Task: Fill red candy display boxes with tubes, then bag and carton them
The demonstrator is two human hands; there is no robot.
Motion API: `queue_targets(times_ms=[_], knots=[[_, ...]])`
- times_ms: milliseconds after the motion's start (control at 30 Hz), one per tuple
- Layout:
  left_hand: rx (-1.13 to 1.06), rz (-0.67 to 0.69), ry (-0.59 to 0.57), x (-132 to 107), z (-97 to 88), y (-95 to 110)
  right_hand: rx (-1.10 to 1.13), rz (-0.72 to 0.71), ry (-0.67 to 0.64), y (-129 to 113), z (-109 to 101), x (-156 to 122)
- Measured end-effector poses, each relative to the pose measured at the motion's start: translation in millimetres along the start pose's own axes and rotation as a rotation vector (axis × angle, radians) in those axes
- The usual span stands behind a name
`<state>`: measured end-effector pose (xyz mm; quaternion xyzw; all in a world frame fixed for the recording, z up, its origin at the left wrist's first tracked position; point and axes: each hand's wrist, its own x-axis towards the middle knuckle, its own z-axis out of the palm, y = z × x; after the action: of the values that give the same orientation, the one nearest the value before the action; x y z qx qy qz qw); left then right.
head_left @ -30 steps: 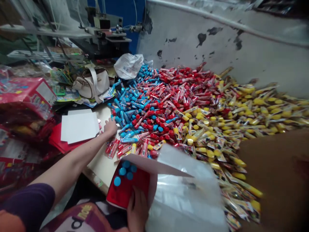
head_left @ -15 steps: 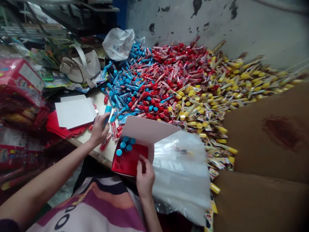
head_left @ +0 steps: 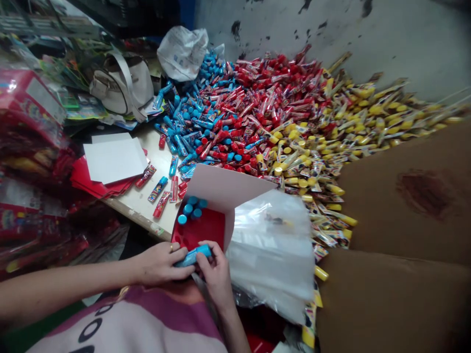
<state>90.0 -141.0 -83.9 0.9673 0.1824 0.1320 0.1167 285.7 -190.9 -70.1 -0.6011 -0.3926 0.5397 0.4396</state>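
My left hand (head_left: 160, 264) and my right hand (head_left: 217, 270) meet at the near edge of a red box (head_left: 204, 228) and both pinch one blue tube (head_left: 194, 255) lying level between them. Several blue-capped tubes (head_left: 191, 210) stand upright in the box's far left corner, and its white lid flap (head_left: 224, 187) stands open behind them. A few loose red and blue tubes (head_left: 159, 189) lie on the table just left of the box.
A huge heap of blue (head_left: 191, 122), red (head_left: 272, 103) and yellow tubes (head_left: 353, 132) covers the table. White cards on red sheets (head_left: 114, 159) lie left; a clear plastic bag (head_left: 272, 250) right of the box; brown cardboard (head_left: 401, 245) at right; a handbag (head_left: 123, 86) behind.
My left hand lifted a blue tube from the table and carried it back to the box's near edge. My right hand left the box rim and took hold of the tube's other end.
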Motion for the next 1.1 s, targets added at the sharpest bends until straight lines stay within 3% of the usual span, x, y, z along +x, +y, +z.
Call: queue_targets(times_ms=[100, 167, 267, 367, 567, 767, 933, 1100], knots=[[-0.054, -0.025, 0.137, 2, -0.1, -9, -0.255, -0.174, 0.225, 14, -9, 12], [-0.127, -0.194, 0.319, 5, -2.4, -16, -0.427, -0.31, 0.288, 24, -10, 25], [-0.164, -0.456, 0.605, 15, -5.7, -22, -0.547, -0.475, 0.189, 35, -6, 44], [-0.132, -0.571, 0.761, 27, -4.8, -21, -0.61, -0.618, 0.086, 36, -4, 59], [-0.148, -0.608, 0.712, 28, 13.6, -12, -0.809, -0.699, -0.282, 12, -17, 79], [-0.066, -0.453, 0.586, 14, 28.9, -14, -0.955, -0.641, -0.481, -23, -17, 94], [0.006, -0.448, 0.603, 15, 30.8, -16, -1.012, -0.527, -0.515, -21, -9, 99], [-0.049, -0.479, 0.551, 20, 32.6, -9, -0.88, -0.513, -0.383, 7, -4, 88]])
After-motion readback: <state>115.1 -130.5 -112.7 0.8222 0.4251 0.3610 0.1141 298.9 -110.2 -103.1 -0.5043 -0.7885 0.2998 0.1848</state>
